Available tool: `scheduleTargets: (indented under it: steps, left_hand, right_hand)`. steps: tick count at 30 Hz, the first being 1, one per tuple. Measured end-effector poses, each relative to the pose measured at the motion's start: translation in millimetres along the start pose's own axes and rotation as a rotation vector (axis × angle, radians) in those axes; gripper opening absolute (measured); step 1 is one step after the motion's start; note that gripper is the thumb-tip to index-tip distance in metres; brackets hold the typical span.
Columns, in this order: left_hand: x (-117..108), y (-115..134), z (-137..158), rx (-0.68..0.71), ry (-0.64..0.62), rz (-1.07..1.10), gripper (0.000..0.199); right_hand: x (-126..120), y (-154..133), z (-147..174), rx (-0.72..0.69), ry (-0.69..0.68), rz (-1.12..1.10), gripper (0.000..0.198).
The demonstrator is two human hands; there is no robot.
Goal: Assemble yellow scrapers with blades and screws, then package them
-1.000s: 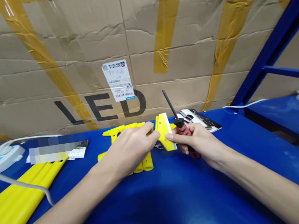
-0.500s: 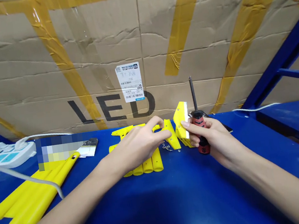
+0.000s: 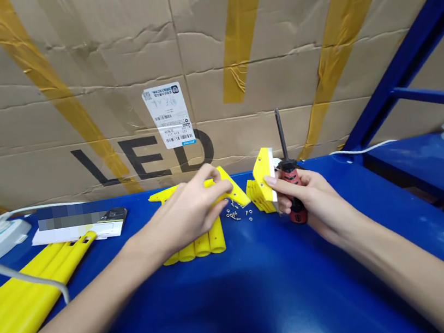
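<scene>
My right hand (image 3: 308,193) is closed around a red-and-black screwdriver (image 3: 293,178), its shaft pointing up. Between the same hand's thumb and fingers sits a yellow scraper head (image 3: 263,171) with a pale metal strip along its edge. My left hand (image 3: 194,206) hovers over yellow parts with fingers curled in a pinch; whatever is in its fingertips is too small or hidden to make out. Just beyond those fingertips lies another yellow head piece (image 3: 235,187). Loose small screws and nuts (image 3: 234,212) are scattered beside it, and several stacked yellow plates (image 3: 256,195) stand behind the held head.
Short yellow tubes (image 3: 202,245) lie under my left hand. Long yellow tubes (image 3: 29,293) rest at the left, near papers (image 3: 109,226), a grey cable (image 3: 22,272) and a power strip (image 3: 3,241). A large cardboard box (image 3: 205,47) backs the blue table (image 3: 225,309).
The view has swung right, so the box and table items appear further left. My left hand stays pinched over the yellow parts; my right hand keeps holding the screwdriver and scraper head.
</scene>
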State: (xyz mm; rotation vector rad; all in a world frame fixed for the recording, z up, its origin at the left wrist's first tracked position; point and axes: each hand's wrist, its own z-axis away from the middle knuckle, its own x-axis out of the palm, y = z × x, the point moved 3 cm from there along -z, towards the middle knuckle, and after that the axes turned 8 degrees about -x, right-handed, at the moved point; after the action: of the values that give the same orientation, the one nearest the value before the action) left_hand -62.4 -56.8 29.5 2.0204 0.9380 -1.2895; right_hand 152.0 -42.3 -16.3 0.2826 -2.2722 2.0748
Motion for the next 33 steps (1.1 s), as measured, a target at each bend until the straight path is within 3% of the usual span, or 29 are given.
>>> scheduleTargets:
  steps: [4,9,13,19,23,27,30,33]
  left_hand:
    - [-27,-20,3,-0.193,0.026,-0.152,0.021]
    - [-47,-59,14,-0.334,-0.028,-0.268,0.018]
    - [-36,-93,24,-0.391,-0.154,-0.248,0.018]
    - [-6,-124,33,-0.473,-0.196,-0.240,0.024]
    - [0,-125,35,-0.459,-0.267,-0.205,0.022]
    - [-12,-117,36,-0.454,-0.289,-0.210,0.032]
    - [-26,-104,33,-0.465,-0.261,-0.252,0.038]
    - [-37,-80,24,-0.480,-0.142,-0.184,0.032]
  right_hand:
    - [14,5,3,0.051,-0.038,0.014,0.040]
    - [52,13,2,0.089,-0.153,0.046,0.037]
    - [85,13,-1,0.077,-0.225,0.065,0.035]
    - [117,14,-7,0.102,-0.255,0.054,0.035]
    - [120,17,-8,0.097,-0.264,0.070,0.034]
    - [114,19,-7,0.110,-0.279,0.083,0.037]
    - [105,19,-7,0.112,-0.268,0.108,0.040]
    - [93,17,-6,0.096,-0.258,0.128,0.039]
